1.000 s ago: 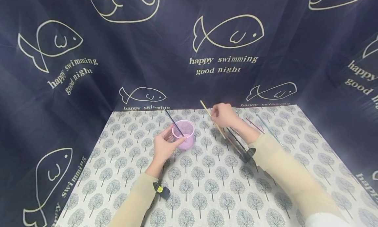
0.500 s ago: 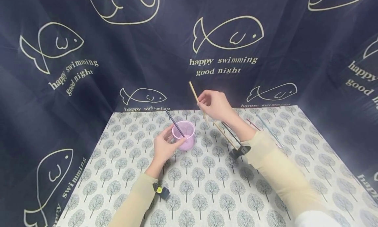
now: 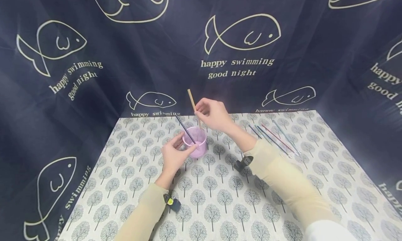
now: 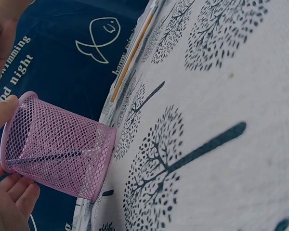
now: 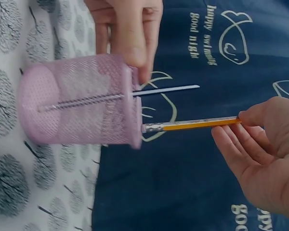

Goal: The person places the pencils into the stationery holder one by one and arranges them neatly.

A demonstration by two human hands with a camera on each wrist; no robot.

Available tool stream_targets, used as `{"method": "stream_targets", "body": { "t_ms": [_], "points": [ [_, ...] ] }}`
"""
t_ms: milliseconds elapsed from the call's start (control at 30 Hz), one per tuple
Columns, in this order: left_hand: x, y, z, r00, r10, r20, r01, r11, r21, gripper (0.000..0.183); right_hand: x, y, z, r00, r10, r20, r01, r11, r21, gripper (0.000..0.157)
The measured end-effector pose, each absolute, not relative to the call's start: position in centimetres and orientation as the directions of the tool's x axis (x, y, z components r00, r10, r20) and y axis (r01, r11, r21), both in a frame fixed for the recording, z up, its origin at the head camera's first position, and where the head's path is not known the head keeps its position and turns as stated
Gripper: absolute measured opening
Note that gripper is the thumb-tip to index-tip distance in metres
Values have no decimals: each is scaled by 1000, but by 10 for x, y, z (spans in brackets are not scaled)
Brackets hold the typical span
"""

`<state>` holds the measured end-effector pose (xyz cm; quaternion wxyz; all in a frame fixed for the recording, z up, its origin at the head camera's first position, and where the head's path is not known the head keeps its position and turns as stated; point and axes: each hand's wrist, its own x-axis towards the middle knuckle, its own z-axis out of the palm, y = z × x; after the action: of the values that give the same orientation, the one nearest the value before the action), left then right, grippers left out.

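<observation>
A pink mesh pen cup point(image 3: 201, 151) stands on the cloth, and my left hand point(image 3: 174, 153) holds it at the rim between thumb and fingers. One dark, thin, pencil-like stick point(image 5: 171, 89) leans inside it, its upper part sticking out past the rim. My right hand point(image 3: 216, 114) pinches a yellow pencil point(image 5: 197, 125) near its upper end. The pencil's eraser end points down, right at the cup's mouth in the right wrist view. In the head view the pencil point(image 3: 191, 98) slants up and left from the fingers.
Several thin sticks or pencils, including a red one point(image 3: 276, 134) and a light blue one point(image 3: 284, 134), lie right of the right forearm. Another yellow pencil point(image 4: 131, 58) lies on the tree-patterned cloth point(image 3: 220, 206). A dark blue fish-print curtain point(image 3: 242, 91) rises behind the table.
My right hand has lifted the yellow pencil off the cloth and carried it left to the cup's mouth. The left hand and the cup have stayed in place.
</observation>
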<state>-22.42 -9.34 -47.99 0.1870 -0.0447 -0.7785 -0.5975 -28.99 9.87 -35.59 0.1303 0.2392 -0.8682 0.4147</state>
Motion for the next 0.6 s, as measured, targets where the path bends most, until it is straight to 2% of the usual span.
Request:
{"method": "stream_targets", "body": {
  "t_ms": [333,600],
  "points": [
    [-226,-93,-482,-920,-139,367,315,292,903,71,-294,79,-383,-858,-405,315,-513,651,-560,5],
    [-227,-94,-480,-939,-151,308,260,270,927,71,-294,63,-394,-863,-439,249,-504,726,-467,4]
  ]
}}
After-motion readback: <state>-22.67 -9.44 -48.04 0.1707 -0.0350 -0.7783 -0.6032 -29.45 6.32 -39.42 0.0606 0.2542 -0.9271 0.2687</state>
